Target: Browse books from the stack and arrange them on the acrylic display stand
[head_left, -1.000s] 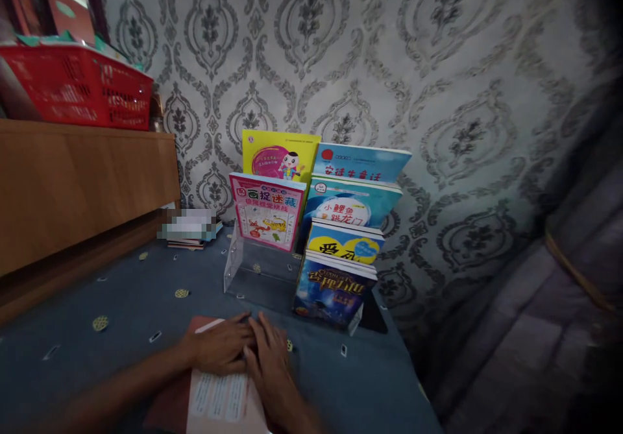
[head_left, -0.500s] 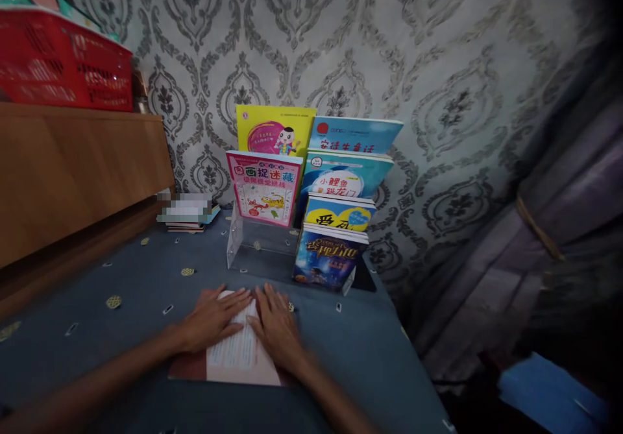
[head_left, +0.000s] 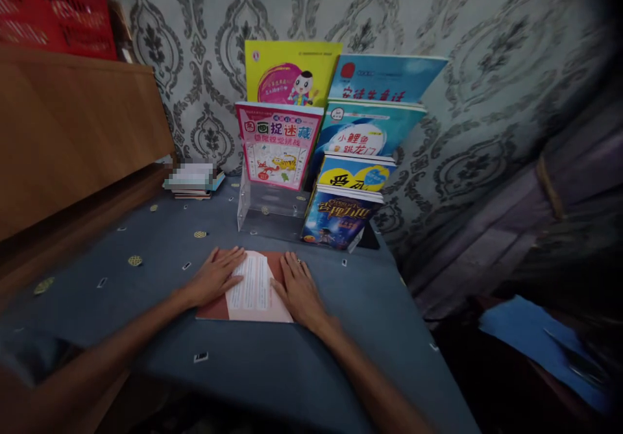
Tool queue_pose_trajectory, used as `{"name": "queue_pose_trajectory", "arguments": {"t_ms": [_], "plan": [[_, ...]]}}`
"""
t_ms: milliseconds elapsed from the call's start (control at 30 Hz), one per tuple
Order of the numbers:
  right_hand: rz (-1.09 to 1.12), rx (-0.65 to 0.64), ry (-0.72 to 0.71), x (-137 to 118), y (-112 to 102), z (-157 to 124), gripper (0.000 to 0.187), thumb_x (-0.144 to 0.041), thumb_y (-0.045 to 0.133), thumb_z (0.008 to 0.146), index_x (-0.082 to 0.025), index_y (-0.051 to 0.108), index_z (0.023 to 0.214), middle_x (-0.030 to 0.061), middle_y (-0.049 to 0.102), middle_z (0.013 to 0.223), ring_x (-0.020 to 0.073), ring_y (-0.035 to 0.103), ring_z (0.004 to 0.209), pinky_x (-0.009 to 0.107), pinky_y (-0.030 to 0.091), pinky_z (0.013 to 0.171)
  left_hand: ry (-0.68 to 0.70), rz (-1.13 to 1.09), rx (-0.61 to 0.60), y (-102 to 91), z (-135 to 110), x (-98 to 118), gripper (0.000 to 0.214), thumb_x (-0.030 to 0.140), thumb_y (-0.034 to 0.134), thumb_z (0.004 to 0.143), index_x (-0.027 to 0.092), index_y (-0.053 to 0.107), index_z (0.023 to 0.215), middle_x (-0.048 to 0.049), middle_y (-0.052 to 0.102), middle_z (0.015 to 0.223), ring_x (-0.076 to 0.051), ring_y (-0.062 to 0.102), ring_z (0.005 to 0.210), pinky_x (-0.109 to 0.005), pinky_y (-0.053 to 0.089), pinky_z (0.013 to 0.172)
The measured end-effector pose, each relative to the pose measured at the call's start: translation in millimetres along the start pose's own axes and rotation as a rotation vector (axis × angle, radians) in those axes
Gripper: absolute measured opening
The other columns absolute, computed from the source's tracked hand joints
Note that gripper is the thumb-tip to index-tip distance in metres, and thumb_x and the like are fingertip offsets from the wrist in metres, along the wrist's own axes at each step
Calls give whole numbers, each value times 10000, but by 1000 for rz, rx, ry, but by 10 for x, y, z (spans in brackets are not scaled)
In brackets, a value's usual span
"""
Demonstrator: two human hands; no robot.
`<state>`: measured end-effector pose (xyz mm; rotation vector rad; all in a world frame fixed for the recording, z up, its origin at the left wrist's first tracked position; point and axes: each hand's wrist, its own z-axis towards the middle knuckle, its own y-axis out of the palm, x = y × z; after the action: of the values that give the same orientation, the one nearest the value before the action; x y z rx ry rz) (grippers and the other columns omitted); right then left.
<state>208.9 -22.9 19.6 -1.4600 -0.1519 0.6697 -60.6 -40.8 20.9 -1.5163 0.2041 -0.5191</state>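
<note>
A thin book with a reddish-brown and pale pink cover (head_left: 250, 294) lies flat on the dark blue tablecloth, a white panel of print in its middle. On its left side my left hand (head_left: 219, 275) rests palm down, fingers stretched out. My right hand (head_left: 299, 285) lies flat over the right edge, fingers extended. Both hands touch the cover, and neither grasps anything. Just beyond them stands a clear acrylic book rack (head_left: 270, 217). It holds a pink picture book (head_left: 280, 148), a yellow book (head_left: 292, 64) and, on the right, a column of blue books (head_left: 343, 217).
A small stack of books (head_left: 192, 181), blurred on top, sits at the back left beside a wooden cabinet (head_left: 82, 129) bearing a red plastic basket (head_left: 53, 19). Patterned wallpaper is behind. At the right hang a tied curtain (head_left: 487, 246) and, lower, a blue object (head_left: 535, 343).
My hands have slid apart on the cover, the right one toward the right edge, baring more of the printed panel. The view has tilted downward, showing the table's front edge.
</note>
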Motion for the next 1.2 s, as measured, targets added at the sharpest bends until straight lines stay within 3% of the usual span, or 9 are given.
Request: {"name": "queue_pose_trajectory", "arguments": {"t_ms": [267,433,633,833,1200], "plan": [[-4,27,-60,46,37,-305,660,-513,353,1020,-99,375,1533,188,349,1593,309,295,1501,563,236,1220,0,-13,55,-1,-24,26,572,525,265,1042,254,349,1539,-84,364,1603,-234,284,1506,-539,165,1222],[-19,-18,-142,28,-21,-456,739,-585,482,960,-118,389,1526,199,347,1594,337,282,1502,604,227,1207,-8,20,103,4,-47,37,546,495,289,1040,230,426,1497,-95,426,1570,-237,342,1476,-516,211,1213],[-13,-25,-214,46,-41,-476,843,-657,603,861,-148,426,1509,235,336,1591,384,271,1497,642,217,1188,-1,69,111,-83,83,85,492,472,322,1033,218,512,1408,-116,522,1485,-268,458,1370,-500,311,1140],[-7,-29,-197,33,-69,-466,771,-625,617,872,-171,473,1479,218,353,1588,365,294,1492,620,246,1189,-29,132,75,-206,284,260,391,422,396,1017,184,598,1253,-107,632,1168,-270,559,1095,-438,439,971],[-14,-19,-247,24,-115,-516,785,-621,701,809,-180,537,1436,219,421,1548,372,397,1439,584,345,1159,-11,87,113,-175,161,318,465,501,342,1016,190,605,1242,-114,608,1121,-271,543,1061,-448,427,985]]}}
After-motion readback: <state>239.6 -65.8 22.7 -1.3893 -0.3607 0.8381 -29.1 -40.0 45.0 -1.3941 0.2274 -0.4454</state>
